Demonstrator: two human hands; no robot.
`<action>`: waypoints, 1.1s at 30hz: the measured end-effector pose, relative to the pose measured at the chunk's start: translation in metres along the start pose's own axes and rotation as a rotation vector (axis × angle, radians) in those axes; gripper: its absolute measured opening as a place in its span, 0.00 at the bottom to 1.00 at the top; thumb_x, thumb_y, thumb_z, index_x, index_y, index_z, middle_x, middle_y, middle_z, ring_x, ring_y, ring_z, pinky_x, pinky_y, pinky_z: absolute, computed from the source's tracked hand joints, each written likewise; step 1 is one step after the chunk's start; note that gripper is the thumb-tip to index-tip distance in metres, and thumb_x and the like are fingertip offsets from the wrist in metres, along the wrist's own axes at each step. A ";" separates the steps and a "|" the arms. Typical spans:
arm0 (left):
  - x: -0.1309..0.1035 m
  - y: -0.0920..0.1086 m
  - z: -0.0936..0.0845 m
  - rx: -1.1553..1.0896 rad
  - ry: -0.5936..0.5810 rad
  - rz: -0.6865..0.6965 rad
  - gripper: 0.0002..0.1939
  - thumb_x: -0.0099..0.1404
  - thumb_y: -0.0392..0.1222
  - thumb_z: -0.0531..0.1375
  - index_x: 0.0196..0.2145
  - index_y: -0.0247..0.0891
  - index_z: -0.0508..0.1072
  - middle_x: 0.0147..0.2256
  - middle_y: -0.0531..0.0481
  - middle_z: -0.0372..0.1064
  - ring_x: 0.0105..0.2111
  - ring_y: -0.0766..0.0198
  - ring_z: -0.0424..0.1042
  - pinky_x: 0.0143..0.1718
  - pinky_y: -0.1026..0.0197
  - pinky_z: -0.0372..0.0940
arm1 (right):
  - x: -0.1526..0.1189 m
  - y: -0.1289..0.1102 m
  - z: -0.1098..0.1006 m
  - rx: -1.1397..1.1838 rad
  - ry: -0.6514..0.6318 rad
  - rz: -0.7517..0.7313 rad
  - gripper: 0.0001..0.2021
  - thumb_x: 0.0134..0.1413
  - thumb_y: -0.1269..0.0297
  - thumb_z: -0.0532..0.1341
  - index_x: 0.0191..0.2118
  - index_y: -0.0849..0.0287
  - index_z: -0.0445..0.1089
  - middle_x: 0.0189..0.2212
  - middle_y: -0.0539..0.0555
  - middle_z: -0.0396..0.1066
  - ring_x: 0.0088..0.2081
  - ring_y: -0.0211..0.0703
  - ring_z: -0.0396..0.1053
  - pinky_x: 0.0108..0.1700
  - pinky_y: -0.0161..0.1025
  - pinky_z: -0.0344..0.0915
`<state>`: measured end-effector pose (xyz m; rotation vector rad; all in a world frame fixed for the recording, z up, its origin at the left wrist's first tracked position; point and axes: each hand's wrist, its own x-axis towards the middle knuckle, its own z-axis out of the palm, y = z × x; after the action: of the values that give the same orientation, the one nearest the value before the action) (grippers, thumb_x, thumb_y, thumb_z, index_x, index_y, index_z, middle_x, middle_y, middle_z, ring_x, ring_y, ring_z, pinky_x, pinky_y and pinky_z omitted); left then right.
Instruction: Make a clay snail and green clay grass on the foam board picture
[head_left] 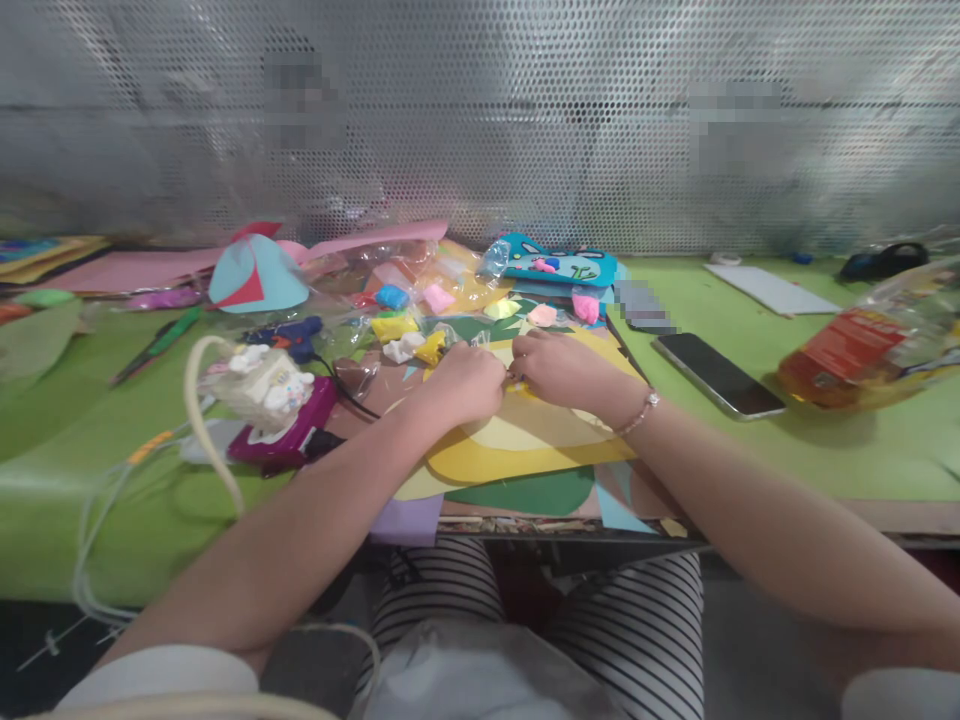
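Note:
My left hand (471,382) and my right hand (555,368) meet over layered yellow paper pieces (495,462) at the middle of the table. Both are closed, fingertips pinched close together. A small bright yellow bit (519,387) shows at the fingers, but what each hand grips is mostly hidden. Just left of my left hand lie small wrapped lumps of what looks like modelling clay, yellow (394,327), white (403,346) and blue (391,296). Beyond my right hand are a pale peach lump (541,316) and a pink lump (586,308). Green paper (532,492) shows under the yellow.
Left of my forearm stand a purple power strip (281,437) with a decorated charger (266,385) and cables, and green-handled scissors (161,345). A blue felt-like piece (555,262) lies behind. On the right are a phone (718,374) and a tipped bottle (847,350).

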<state>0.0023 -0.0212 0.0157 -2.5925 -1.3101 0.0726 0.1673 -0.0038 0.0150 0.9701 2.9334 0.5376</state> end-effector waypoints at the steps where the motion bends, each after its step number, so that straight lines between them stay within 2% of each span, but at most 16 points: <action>1: 0.000 0.000 0.000 0.003 0.000 -0.003 0.15 0.61 0.36 0.50 0.32 0.32 0.76 0.30 0.39 0.74 0.35 0.53 0.73 0.36 0.55 0.61 | 0.000 0.000 0.000 0.005 0.001 0.001 0.11 0.57 0.75 0.53 0.36 0.64 0.74 0.34 0.58 0.66 0.37 0.46 0.63 0.39 0.40 0.57; 14: 0.001 -0.001 0.004 0.000 0.029 0.054 0.14 0.60 0.34 0.50 0.32 0.33 0.76 0.31 0.41 0.74 0.35 0.54 0.73 0.37 0.54 0.61 | 0.002 -0.002 0.000 0.008 -0.037 -0.007 0.11 0.59 0.73 0.53 0.36 0.65 0.73 0.34 0.59 0.67 0.37 0.46 0.63 0.39 0.41 0.56; 23: 0.000 -0.004 0.000 0.023 0.016 0.018 0.14 0.60 0.34 0.50 0.32 0.32 0.76 0.31 0.39 0.74 0.34 0.53 0.73 0.38 0.53 0.61 | 0.002 0.001 0.001 0.025 -0.008 0.024 0.11 0.57 0.74 0.53 0.34 0.64 0.73 0.34 0.58 0.67 0.37 0.46 0.63 0.37 0.40 0.56; 33: -0.001 -0.005 -0.003 0.026 -0.003 -0.021 0.14 0.60 0.34 0.50 0.31 0.33 0.76 0.31 0.40 0.74 0.34 0.56 0.72 0.38 0.54 0.60 | 0.002 0.002 0.004 0.085 0.017 0.011 0.12 0.56 0.76 0.52 0.38 0.64 0.73 0.35 0.58 0.66 0.37 0.45 0.63 0.38 0.39 0.55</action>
<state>-0.0017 -0.0196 0.0192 -2.5574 -1.3286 0.0885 0.1671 -0.0004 0.0124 0.9956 2.9900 0.4272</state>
